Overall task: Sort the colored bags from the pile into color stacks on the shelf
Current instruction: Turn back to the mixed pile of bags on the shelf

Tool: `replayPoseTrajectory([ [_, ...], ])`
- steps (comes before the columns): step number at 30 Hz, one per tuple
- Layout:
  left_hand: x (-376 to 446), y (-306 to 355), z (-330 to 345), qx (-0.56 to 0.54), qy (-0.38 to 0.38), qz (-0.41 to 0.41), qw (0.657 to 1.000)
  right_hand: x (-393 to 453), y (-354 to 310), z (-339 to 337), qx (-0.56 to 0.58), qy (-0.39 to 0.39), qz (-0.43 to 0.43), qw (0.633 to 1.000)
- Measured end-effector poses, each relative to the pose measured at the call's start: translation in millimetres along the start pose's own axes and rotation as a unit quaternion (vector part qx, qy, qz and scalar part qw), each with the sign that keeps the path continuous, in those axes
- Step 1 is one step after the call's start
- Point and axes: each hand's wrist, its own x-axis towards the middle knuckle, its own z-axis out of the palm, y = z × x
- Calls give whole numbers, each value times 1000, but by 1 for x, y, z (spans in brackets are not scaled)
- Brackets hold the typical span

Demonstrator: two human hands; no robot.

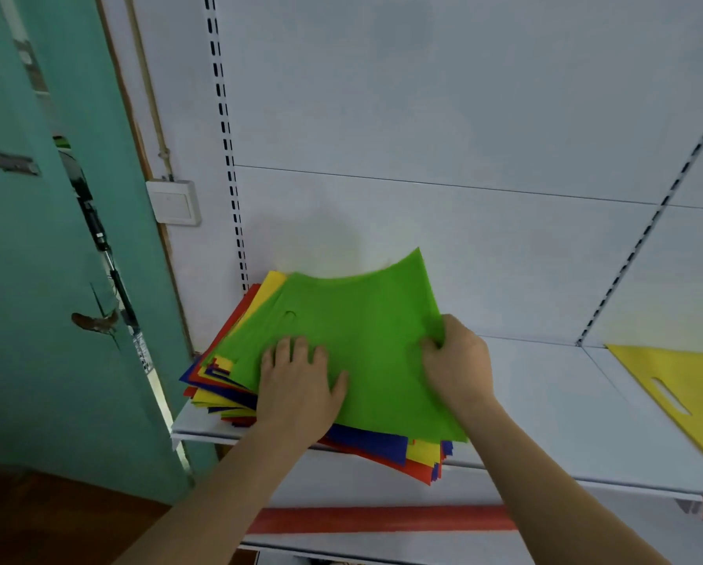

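On the shelf (545, 405): we see white metal, slotted uprights behind.
Pile (235, 385): left end, mixed colours.
Green bag (354, 340): topmost.
Left hand (297, 385): flat, pressing it.
Right hand (456, 360): pinching its right edge, lifted.
Yellow bag (680, 381): far right.
Room: teal door (36, 279) left.

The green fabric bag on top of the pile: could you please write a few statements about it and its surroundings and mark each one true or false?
1. The right hand pinches the right edge of the flat green fabric bag. True.
2. The left hand is lifted clear of the bag. False: it rests flat on the green bag, fingers straight.
3. The mixed pile of red, blue and yellow bags lies under the green bag. True.
4. A flat yellow bag with a cut-out handle lies on the white metal shelf to the left of the pile. False: it lies to the right, apart from it.
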Motion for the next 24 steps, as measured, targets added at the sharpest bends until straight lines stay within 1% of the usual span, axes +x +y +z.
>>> replayPoseTrajectory([
  [3,10,-7,-4,-42,55,-8,998,4,11,-16,42,62,-50,996],
  [6,27,-18,-11,-107,84,-26,990,7,22,-33,76,84,-72,991],
  [8,40,-25,-15,-186,87,-53,977,5,28,-41,111,94,-93,985],
  [9,47,-28,-17,-249,81,-74,962,3,30,-46,140,99,-93,981],
  [10,55,-30,-20,-331,64,-97,937,0,30,-50,178,102,-89,975],
  [12,69,-31,-27,-496,20,-131,858,-3,30,-59,252,95,-81,960],
  [13,74,-30,-31,-553,10,-134,822,-4,30,-63,282,89,-80,952],
  [14,78,-29,-34,-589,13,-130,798,-5,29,-67,300,87,-82,946],
  [16,85,-27,-38,-628,44,-94,771,-5,30,-74,323,88,-84,939],
  [17,87,-25,-40,-636,59,-68,766,-5,30,-76,333,91,-83,935],
  [19,90,-22,-41,-625,80,-40,775,-4,33,-79,331,99,-74,936],
  [22,87,-20,-36,-602,77,-46,793,-5,42,-73,268,80,-53,959],
  [24,83,-20,-26,-584,60,-42,809,-6,53,-64,206,61,-16,976],
])
